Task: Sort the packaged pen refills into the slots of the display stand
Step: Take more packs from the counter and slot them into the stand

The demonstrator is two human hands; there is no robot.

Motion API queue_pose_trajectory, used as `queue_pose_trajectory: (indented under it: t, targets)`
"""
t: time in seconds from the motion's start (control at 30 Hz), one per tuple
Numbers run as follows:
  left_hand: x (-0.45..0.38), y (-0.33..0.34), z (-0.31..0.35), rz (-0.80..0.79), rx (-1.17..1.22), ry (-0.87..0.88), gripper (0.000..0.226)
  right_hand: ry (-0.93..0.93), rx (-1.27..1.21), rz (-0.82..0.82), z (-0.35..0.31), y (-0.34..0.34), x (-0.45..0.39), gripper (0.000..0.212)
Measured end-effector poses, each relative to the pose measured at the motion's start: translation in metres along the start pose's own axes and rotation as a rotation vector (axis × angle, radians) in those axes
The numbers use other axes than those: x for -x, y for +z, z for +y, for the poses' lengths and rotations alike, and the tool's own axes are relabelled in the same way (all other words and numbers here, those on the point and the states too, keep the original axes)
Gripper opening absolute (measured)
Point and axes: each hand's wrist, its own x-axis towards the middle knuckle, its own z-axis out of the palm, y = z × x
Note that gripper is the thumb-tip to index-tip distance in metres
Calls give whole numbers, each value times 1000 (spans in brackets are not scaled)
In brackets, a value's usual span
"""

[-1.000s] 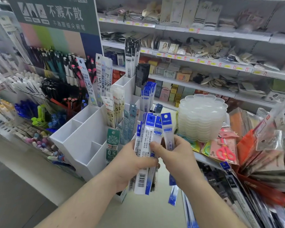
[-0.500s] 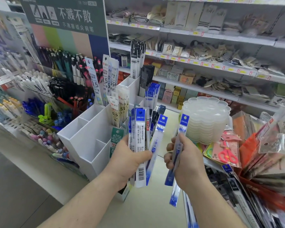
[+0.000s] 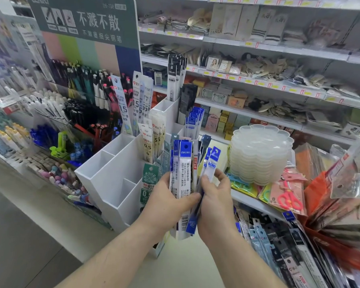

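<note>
A bundle of packaged refills (image 3: pixel 182 179) stood upright in the person's left hand (image 3: pixel 166 201), thumb curled across the front, in front of the white display stand (image 3: pixel 114 173). The foremost pack carried a blue header reading "deli" over vertical Chinese print, with a barcode at its lower end. The right hand (image 3: pixel 215 202) pinched a slimmer blue-topped refill pack (image 3: pixel 204 183) against the right edge of the bundle, fingers curled round it. Just behind, the stand's slots held beige packs (image 3: pixel 149 140) marked "0.5", a green pack (image 3: pixel 148 183) also marked "0.5", and blue deli packs (image 3: pixel 192 121) farther back; several near slots on its left side stood bare. Above the stand a green signboard (image 3: pixel 87 23) read "不溅不散". To the right sat a stack of clear scalloped trays (image 3: pixel 260 154), with pink scissors (image 3: pixel 289 199) in a packet beside it.
</note>
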Motion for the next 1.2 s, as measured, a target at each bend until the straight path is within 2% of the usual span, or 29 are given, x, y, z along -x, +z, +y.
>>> queue_pose_trajectory:
  t: [0.13, 0.23, 0.3, 0.37, 0.47, 0.67, 0.83, 1.07, 1.2]
  targets:
    - [-3, -8, 0, -37, -8, 11, 51, 54, 43, -93, -4, -1, -2, 21]
    - [-6, -16, 3, -20, 4, 10, 55, 42, 252, -122, -8, -14, -11, 30]
    - [-9, -24, 6, 22, 2, 29, 55, 12, 303, -94, -16, -24, -21, 20]
    - [-12, -34, 11, 65, -13, 62, 50, -11, 209, -8, -29, -32, -35, 9]
    - [-17, -45, 21, 113, -2, 91, 47, -96, 167, 89, -45, -40, -54, 18]
    - [-21, -52, 34, 139, 15, 136, 50, -308, 343, 112, -56, -22, -83, 9]
    - [-22, -55, 33, 155, 23, 127, 53, -425, 484, 122, -65, 1, -125, 14]
    - [-18, -50, 31, 122, 24, 123, 55, -352, 893, 32, -35, 35, -185, 23]
    - [-15, -52, 31, 106, 18, 117, 51, -236, 1019, -23, -19, 36, -203, 18]
